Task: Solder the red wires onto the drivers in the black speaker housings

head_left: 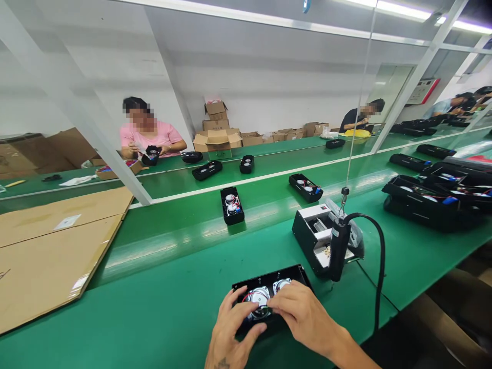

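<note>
Black speaker case (271, 282) sits on the green bench (154, 328), 2 silver speakers (258, 297) inside. Left hand (230, 328) spreads its fingers (234, 302) over them; right hand (302, 312) presses its fingers (284, 302) together beside them. Corded electric screwdriver (339, 248) hangs at 2 o'clock.

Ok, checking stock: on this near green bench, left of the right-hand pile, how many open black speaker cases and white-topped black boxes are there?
Open black rectangular speaker cases: 3
White-topped black box: 1
Total: 4
</note>
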A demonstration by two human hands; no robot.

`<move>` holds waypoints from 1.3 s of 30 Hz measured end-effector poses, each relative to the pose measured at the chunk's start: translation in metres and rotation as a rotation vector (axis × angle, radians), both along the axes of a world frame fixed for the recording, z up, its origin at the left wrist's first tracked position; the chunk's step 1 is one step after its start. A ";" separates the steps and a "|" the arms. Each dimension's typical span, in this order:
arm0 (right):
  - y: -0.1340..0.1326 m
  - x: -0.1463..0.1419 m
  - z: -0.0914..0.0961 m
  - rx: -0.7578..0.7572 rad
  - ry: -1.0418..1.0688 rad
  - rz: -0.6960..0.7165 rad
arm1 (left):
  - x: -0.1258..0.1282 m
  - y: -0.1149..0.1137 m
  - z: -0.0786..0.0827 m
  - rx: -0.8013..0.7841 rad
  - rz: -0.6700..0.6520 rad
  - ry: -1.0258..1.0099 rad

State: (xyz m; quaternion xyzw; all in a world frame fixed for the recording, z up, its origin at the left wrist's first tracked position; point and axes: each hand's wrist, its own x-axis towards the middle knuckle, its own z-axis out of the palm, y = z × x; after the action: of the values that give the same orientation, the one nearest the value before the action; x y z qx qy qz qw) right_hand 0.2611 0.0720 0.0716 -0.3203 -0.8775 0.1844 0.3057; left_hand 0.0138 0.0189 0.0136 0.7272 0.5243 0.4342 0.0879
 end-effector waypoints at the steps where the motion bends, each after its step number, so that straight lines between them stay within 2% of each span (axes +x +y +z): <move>1: 0.000 0.002 0.001 0.046 -0.079 -0.001 | -0.003 0.000 0.002 0.007 -0.018 0.055; 3: -0.001 0.003 0.004 0.086 -0.248 0.007 | -0.009 -0.001 0.006 0.000 -0.038 0.167; 6: -0.002 -0.002 0.010 0.050 -0.415 0.056 | -0.013 -0.001 0.007 -0.029 -0.028 0.291; 11: 0.002 -0.021 0.016 -0.042 -0.560 0.127 | -0.009 0.009 -0.009 -0.074 -0.076 0.489; 15: 0.009 -0.022 0.016 -0.113 -0.569 0.144 | -0.011 0.018 -0.024 -0.048 -0.125 0.549; 19: 0.015 -0.015 0.010 -0.178 -0.454 0.171 | -0.013 0.020 -0.027 -0.019 -0.142 0.529; 24: 0.016 -0.011 0.010 -0.271 -0.394 0.194 | -0.009 0.020 -0.022 -0.004 -0.171 0.477; 30: 0.009 -0.008 0.014 -0.368 -0.330 0.142 | -0.004 0.022 -0.008 -0.107 -0.179 0.411; 36: -0.001 -0.015 -0.003 -0.284 -0.439 0.107 | 0.005 0.023 0.006 -0.185 -0.167 0.271; 39: -0.001 -0.019 -0.005 -0.262 -0.468 0.080 | 0.006 0.026 0.016 -0.250 -0.201 0.227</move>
State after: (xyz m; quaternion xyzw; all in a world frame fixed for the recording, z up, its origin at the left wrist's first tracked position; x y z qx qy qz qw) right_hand 0.2420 0.0707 0.0662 -0.3562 -0.9048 0.2293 0.0431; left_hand 0.0197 0.0453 0.0296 0.8037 0.5054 0.2698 0.1606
